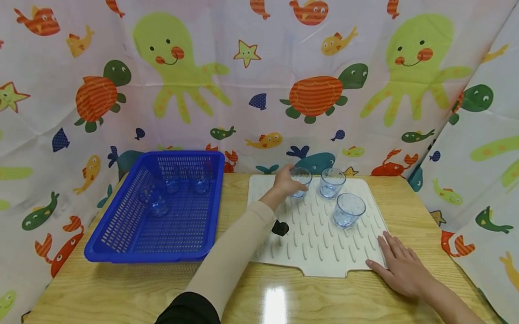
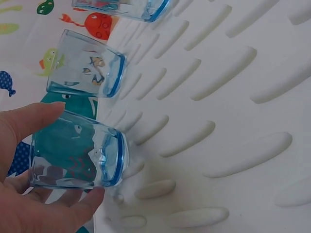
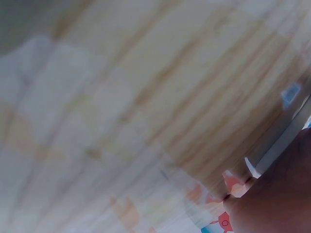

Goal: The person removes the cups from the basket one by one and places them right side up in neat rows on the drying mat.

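My left hand (image 1: 286, 183) grips a clear blue-tinted drinking glass (image 1: 303, 176) at the back left of a white ridged draining mat (image 1: 312, 246). In the left wrist view, thumb and fingers span this glass (image 2: 77, 150), whose thick blue base is at the mat. Just right of it stands a second glass (image 1: 331, 183). A third glass (image 1: 349, 212) stands nearer the front, also on the mat. My right hand (image 1: 401, 269) rests with fingers extended at the mat's front right edge. The right wrist view shows only part of that hand (image 3: 277, 199).
Left of the mat, a blue plastic basket (image 1: 151, 258) holds several glasses (image 1: 158, 206). Both stand on a wooden table (image 1: 314, 304). A curtain (image 1: 252, 132) printed with sea animals hangs behind and along the sides.
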Available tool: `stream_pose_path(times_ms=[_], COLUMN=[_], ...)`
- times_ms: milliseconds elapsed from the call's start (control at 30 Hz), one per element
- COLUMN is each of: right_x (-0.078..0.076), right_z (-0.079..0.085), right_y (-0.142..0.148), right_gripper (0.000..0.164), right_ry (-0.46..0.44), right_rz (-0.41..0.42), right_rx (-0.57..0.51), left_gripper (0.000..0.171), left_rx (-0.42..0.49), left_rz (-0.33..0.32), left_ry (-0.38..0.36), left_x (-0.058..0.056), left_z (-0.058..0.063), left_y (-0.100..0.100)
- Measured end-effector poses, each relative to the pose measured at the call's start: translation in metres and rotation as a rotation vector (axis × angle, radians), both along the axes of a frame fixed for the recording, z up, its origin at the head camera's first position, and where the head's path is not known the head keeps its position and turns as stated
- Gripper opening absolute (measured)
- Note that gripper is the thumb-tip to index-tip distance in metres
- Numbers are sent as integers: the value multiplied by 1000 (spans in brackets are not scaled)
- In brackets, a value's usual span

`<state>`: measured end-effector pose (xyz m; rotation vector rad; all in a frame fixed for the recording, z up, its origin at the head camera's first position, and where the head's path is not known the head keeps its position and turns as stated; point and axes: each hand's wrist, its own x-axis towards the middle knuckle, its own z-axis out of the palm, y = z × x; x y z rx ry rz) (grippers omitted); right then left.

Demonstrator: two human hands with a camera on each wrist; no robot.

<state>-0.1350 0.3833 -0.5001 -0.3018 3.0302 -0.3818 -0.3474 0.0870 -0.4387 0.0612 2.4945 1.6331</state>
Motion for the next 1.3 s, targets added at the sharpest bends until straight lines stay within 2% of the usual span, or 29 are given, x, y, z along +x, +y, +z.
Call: stream_pose_path(times_ms=[233, 367, 633, 900, 1133, 1300], right_x=[0, 0, -1, -2, -1, 2], right_z=[0, -2, -1, 0, 0, -1], right_y=[-1, -2, -2, -1, -2, -1], right_gripper=[87, 87, 88, 88, 88, 88], right_ry=[7, 3, -2, -4, -6, 0], right_rz=[1, 3, 2, 3, -4, -6], right_rx=[2, 4, 7, -6, 3, 5], left_gripper=[87, 89, 94, 94, 97, 97], left_rx=[15, 5, -13, -86, -223, -275], left_rz=[-19, -33, -59, -101, -172, -182], left_ry=[-1, 11, 29, 82, 85, 98], left_x=[-2, 1, 6, 11, 20, 27], left_z=[-3, -1, 12, 25, 38, 45], left_y=[-1, -6, -18, -27, -36, -41])
